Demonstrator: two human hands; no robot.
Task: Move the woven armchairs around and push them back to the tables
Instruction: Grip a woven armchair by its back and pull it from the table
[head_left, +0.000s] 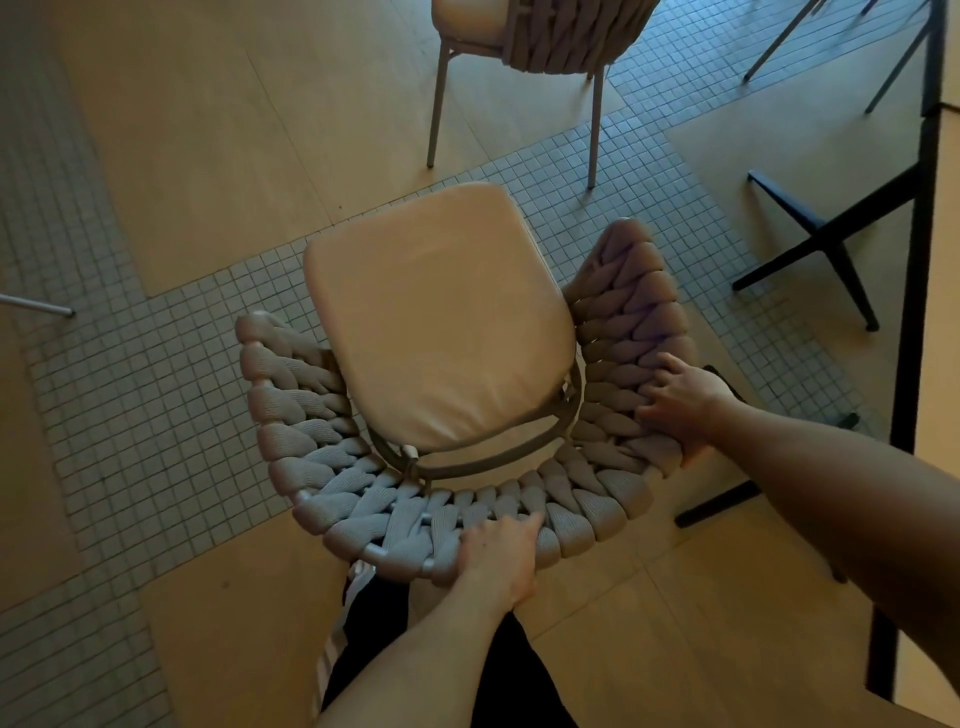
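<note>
Gripping the woven armchair (447, 374) on the floor (197, 156): left hand (498, 558) curled over its back rim, right hand (680, 405) clutching its right armrest.

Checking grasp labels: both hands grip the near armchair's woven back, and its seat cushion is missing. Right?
Not quite. The head view shows the cushion in place on the seat. The rest holds: the left hand and right hand both grip the woven back of the near armchair.
</note>
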